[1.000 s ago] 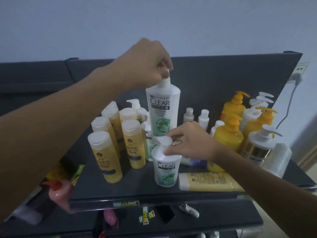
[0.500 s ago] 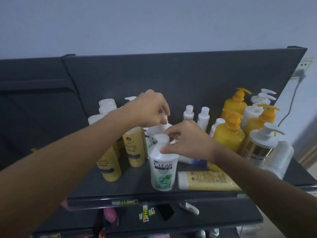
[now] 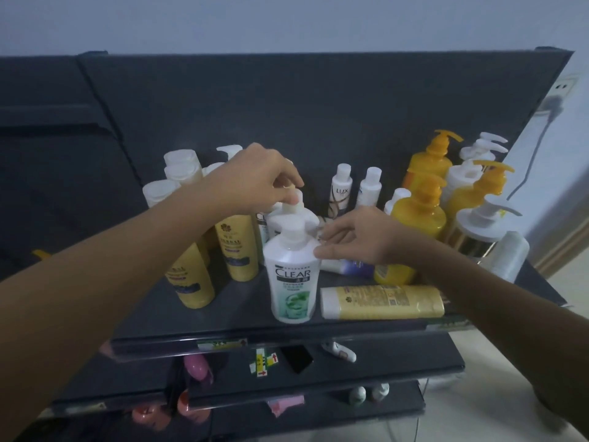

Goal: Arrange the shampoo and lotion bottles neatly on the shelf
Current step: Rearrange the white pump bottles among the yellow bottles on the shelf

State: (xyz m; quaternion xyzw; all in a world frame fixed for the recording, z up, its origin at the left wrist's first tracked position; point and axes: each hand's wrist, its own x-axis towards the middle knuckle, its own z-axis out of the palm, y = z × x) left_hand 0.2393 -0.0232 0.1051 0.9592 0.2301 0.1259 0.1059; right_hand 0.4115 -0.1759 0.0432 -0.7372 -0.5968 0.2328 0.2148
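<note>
Rear CLEAR bottle (image 3: pixel 302 213): lowered behind front CLEAR bottle (image 3: pixel 293 275), so a row forms; my left hand (image 3: pixel 251 177) grip pinches its pump, right hand (image 3: pixel 360 237) slack-fingered, touching the front one.

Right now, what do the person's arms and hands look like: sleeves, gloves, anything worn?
Left hand and right hand are bare, no gloves. Left forearm and right forearm are uncovered to the frame edge: no sleeves, watch or wristband in view. Whether the right hand wears a ring is too blurred to tell.
</note>
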